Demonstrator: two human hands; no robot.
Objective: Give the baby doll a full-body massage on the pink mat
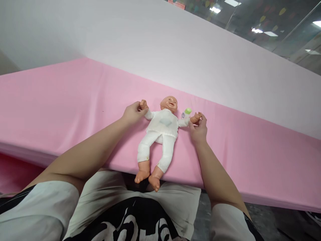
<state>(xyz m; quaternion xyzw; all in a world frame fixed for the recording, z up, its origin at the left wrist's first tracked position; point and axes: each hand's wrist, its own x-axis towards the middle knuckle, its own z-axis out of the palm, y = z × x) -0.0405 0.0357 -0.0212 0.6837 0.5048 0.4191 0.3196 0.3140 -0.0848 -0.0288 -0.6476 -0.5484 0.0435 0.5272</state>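
A baby doll (162,124) in a white top and white trousers lies on its back on the pink-covered table (87,107). Its head points to the wall and its bare feet hang over the front edge. My left hand (134,113) is closed around the doll's hand on the left side. On the other side my right hand (199,129) pinches the doll's other hand between thumb and fingers. Both doll arms are spread outward. Beside the doll's head, close to my right hand, lies a small bottle with a light green cap (187,110).
A pale wall (150,43) rises behind the table, with a glass panel (263,26) above it reflecting ceiling lights. The table's front edge runs just before my lap. A dark floor (265,217) shows at the lower right.
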